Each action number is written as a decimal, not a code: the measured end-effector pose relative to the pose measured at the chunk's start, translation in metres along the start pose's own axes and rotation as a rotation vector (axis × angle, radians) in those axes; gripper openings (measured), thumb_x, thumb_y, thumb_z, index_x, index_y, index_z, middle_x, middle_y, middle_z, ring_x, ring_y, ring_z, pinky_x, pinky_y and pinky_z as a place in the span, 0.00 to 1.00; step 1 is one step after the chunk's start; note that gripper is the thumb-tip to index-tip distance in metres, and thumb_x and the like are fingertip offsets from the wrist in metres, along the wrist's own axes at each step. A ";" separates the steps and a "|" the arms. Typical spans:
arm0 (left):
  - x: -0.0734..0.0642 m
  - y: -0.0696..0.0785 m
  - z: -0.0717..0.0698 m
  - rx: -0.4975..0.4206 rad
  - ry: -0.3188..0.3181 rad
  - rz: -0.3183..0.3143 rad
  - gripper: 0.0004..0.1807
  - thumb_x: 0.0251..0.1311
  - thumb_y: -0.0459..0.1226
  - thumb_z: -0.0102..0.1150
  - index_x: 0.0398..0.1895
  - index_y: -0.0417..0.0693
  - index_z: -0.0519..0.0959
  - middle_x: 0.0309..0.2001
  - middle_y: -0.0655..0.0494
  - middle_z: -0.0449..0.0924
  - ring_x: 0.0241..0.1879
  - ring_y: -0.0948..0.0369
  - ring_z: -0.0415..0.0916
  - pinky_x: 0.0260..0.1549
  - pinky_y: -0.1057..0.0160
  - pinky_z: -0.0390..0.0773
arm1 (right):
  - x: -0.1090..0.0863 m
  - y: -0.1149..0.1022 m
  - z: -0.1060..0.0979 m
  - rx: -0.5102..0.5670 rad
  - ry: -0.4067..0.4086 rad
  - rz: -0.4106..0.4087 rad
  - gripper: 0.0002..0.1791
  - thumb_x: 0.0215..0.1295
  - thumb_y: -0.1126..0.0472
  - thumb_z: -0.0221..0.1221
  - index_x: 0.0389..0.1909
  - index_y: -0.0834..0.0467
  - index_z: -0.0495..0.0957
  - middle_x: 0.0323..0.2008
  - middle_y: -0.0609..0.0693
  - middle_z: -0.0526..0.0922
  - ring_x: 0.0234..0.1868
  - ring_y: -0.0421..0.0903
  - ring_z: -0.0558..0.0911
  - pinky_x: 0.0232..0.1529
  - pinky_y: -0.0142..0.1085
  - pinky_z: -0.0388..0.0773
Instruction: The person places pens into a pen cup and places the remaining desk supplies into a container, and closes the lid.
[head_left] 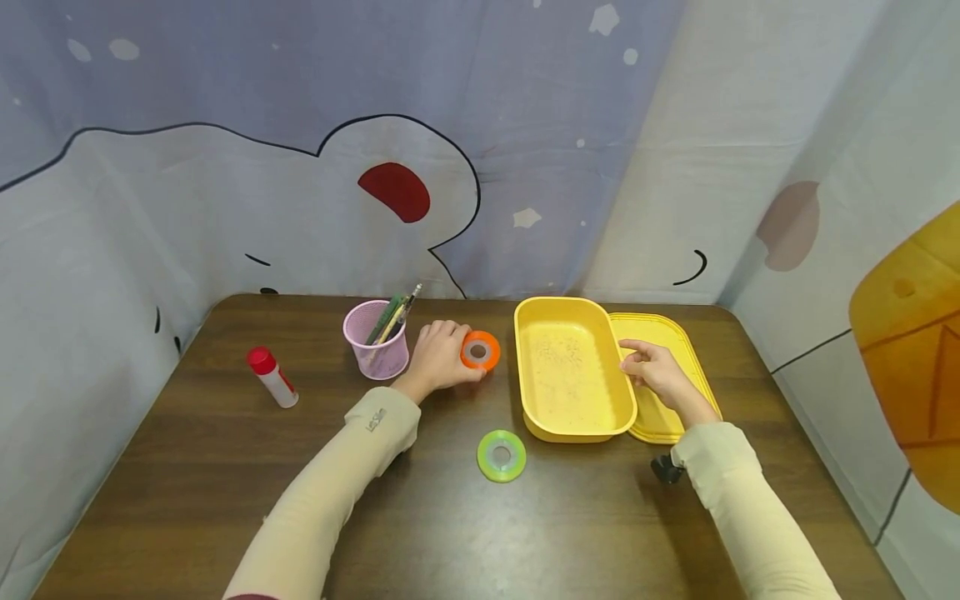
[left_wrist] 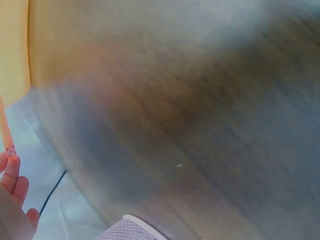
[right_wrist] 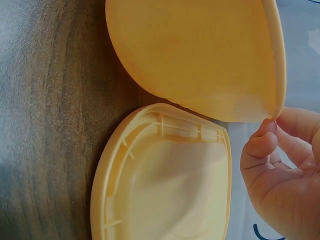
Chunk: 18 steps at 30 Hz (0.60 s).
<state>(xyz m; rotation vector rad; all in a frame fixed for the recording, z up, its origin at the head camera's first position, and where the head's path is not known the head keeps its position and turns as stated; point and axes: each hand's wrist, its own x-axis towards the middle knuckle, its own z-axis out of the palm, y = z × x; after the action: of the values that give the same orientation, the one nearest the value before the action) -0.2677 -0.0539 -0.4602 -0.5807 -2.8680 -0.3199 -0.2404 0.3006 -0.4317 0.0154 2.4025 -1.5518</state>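
Observation:
My left hand point(head_left: 441, 357) grips a roll of orange tape point(head_left: 489, 350) between thumb and fingers, left of a yellow plastic box point(head_left: 577, 400). In the left wrist view the fingers point(left_wrist: 11, 175) touch the edge of the same orange tape roll point(left_wrist: 5, 127). On the box's right side, my right hand point(head_left: 660, 377) pinches the rim with thumb and fingers, as the right wrist view shows at the box corner point(right_wrist: 240, 112). The box's visible floor holds only small specks. Partly under its right side lies a yellow lid point(head_left: 663, 427), its ribbed inside facing up.
A green tape roll point(head_left: 487, 467) lies flat in front of the box. Just left of my left hand stands a pink mesh cup point(head_left: 367, 321) with pens. Farther left is a red-capped glue stick point(head_left: 273, 379). A printed curtain point(head_left: 540, 150) hangs behind the wooden table point(head_left: 450, 533).

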 end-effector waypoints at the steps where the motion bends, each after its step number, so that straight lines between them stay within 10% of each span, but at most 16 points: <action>1: 0.001 0.000 -0.001 -0.003 0.008 0.004 0.42 0.32 0.63 0.58 0.51 0.46 0.71 0.43 0.51 0.72 0.47 0.53 0.66 0.47 0.54 0.64 | 0.000 0.000 0.000 0.002 0.002 0.002 0.30 0.60 0.69 0.49 0.63 0.68 0.54 0.27 0.45 0.69 0.21 0.36 0.67 0.24 0.30 0.69; 18: 0.021 0.020 -0.026 -0.082 0.072 0.059 0.39 0.32 0.61 0.60 0.49 0.47 0.72 0.42 0.52 0.73 0.45 0.54 0.66 0.47 0.56 0.63 | 0.001 0.002 0.000 -0.008 0.002 0.007 0.29 0.61 0.67 0.49 0.63 0.67 0.53 0.27 0.45 0.69 0.20 0.36 0.66 0.24 0.31 0.69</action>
<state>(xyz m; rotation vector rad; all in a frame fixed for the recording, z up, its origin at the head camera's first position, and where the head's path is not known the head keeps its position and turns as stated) -0.2746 -0.0345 -0.4268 -0.6535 -2.7736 -0.4409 -0.2410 0.3011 -0.4333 0.0241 2.4074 -1.5393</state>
